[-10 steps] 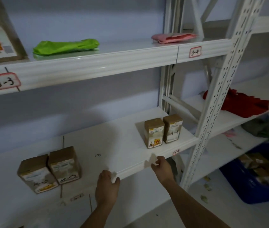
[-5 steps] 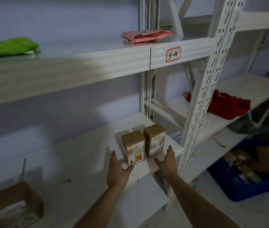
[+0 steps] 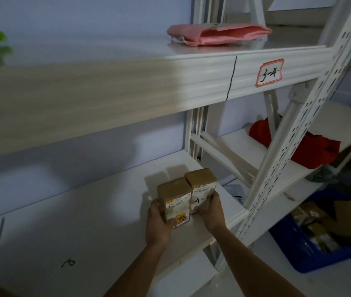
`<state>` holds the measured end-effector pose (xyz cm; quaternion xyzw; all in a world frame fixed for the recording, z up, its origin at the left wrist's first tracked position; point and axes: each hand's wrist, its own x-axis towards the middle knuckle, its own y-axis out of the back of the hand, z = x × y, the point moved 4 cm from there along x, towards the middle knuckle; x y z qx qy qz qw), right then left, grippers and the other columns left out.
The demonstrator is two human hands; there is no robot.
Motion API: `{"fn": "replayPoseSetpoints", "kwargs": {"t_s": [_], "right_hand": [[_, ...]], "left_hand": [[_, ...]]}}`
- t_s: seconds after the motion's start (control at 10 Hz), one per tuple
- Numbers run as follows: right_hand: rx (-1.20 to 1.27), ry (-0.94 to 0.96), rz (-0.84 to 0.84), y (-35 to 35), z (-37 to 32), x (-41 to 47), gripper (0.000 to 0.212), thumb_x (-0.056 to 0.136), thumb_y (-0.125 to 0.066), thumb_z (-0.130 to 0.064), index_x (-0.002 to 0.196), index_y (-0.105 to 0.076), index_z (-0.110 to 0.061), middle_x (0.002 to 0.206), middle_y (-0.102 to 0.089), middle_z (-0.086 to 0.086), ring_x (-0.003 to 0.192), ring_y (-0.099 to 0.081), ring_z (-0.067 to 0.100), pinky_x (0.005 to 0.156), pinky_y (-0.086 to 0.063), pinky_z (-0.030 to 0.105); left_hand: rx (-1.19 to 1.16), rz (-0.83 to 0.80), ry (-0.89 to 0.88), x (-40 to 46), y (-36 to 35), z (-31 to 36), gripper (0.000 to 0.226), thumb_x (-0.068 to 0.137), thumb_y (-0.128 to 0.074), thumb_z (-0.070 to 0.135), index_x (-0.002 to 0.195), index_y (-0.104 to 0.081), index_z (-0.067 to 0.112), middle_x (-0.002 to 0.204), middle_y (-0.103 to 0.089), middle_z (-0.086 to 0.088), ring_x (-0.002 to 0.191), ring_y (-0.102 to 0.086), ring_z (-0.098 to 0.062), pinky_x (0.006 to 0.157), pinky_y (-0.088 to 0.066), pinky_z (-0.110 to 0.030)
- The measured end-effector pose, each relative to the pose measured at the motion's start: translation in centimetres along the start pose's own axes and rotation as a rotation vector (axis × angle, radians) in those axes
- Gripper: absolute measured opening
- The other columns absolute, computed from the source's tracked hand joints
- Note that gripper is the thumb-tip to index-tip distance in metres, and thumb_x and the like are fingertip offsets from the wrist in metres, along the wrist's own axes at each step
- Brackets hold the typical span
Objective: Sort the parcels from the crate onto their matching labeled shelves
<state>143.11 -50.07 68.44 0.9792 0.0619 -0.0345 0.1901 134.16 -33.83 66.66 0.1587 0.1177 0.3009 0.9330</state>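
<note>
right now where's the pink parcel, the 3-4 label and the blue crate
pink parcel (image 3: 219, 35): head view, middle of its top face
3-4 label (image 3: 270, 72): head view, on the handwritten number
blue crate (image 3: 286, 245): head view, its near left wall

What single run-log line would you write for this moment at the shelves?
left hand: grips left box | right hand: grips right box | boxes: upright, side by side, shelf | blue crate: parcels remain

Pale bluish wall (image 3: 89, 24) behind racking. Small dark curled scrap (image 3: 68, 263) lying near left on the white board. Pale floor (image 3: 277, 279) at near right.
</note>
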Motion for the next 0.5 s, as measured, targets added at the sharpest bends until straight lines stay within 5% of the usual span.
{"fn": "replayPoseSetpoints", "kwargs": {"t_s": [0.2, 0.5], "right_hand": [[-0.023, 0.0, -0.073, -0.8, -0.4, 1.8, 0.065, 0.071, -0.079, -0.011, 0.125, -0.044, -0.01, 0.119, -0.054, 0.004, 0.108, -0.052, 0.019, 0.084, -0.04, 0.025], [-0.053, 0.091, -0.177, 0.3, 0.5, 2.6, 0.063, 0.071, -0.079, -0.018, 0.124, -0.046, -0.011, 0.116, -0.057, 0.002, 0.109, -0.055, 0.019, 0.09, -0.045, 0.029]], "left_hand": [[0.069, 0.097, -0.016, 0.0, 1.0, 2.1, 0.067, 0.07, -0.075, 0.003, 0.126, -0.041, 0.016, 0.124, -0.055, -0.006, 0.104, -0.061, -0.028, 0.086, -0.053, -0.039], [0.024, 0.185, 0.049, -1.8, 1.4, 2.7, 0.098, 0.072, -0.078, 0.011, 0.149, -0.017, 0.014, 0.15, -0.033, -0.011, 0.133, -0.04, -0.028, 0.105, -0.04, -0.044]]}}
